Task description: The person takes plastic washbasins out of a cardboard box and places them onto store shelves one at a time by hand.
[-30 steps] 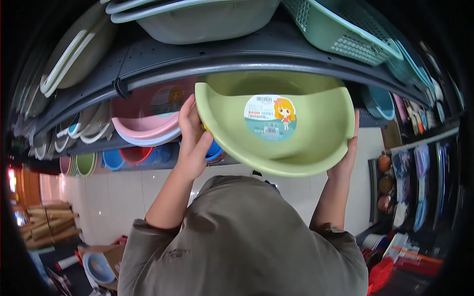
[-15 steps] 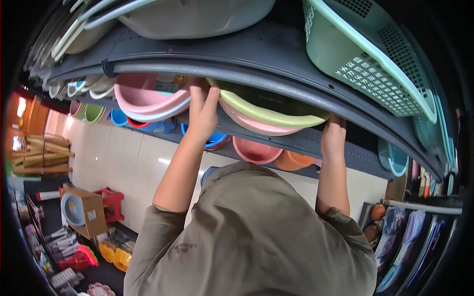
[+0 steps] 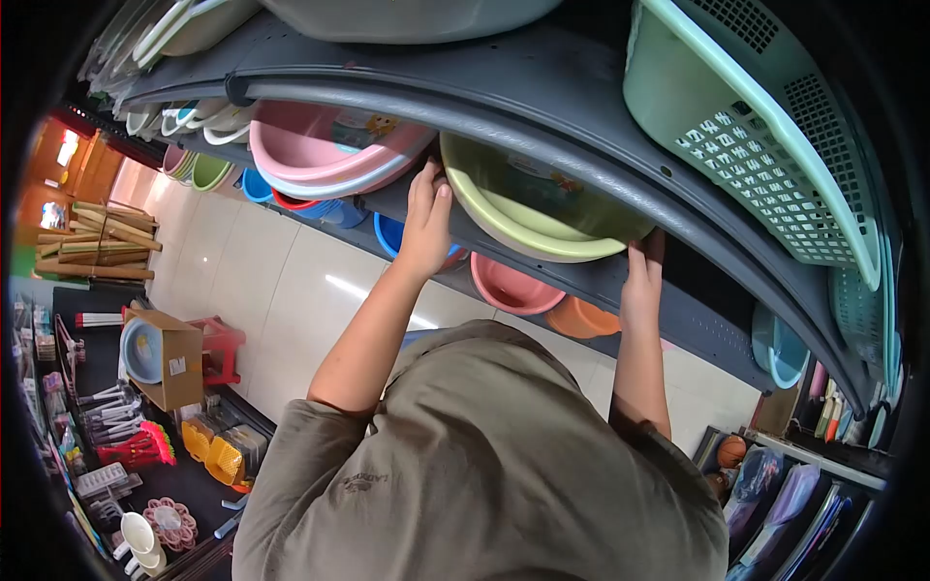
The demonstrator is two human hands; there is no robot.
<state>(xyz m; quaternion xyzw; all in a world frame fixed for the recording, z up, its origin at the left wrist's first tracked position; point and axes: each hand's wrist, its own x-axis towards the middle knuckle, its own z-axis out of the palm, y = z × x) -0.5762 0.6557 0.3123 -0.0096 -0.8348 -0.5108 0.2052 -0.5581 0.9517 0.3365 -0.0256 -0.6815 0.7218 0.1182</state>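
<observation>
A light green basin (image 3: 528,232) sits on the shelf below the top one, jutting past the edge. My left hand (image 3: 426,223) is at its left side, fingers pointing up and thumb close to the rim; fingertips are partly hidden. At the basin's right end, my right hand (image 3: 642,281) has its fingers against the rim. The basin's back part lies in shadow under the upper shelf. Left of my left hand is a pink basin (image 3: 300,169), stacked on a pale bluish one, with a printed label inside.
A grey shelf edge (image 3: 436,107) crosses just above my hands. On it stands a mint basket (image 3: 736,145). Lower down are a pink tub (image 3: 513,286), an orange tub (image 3: 581,318) and a blue basin (image 3: 780,344). A cardboard box (image 3: 174,363) stands at the left.
The green basin now shows more of its inside, and the pink rim beneath it is no longer seen. Both hands have shifted slightly downward in view, the left one also to the right.
</observation>
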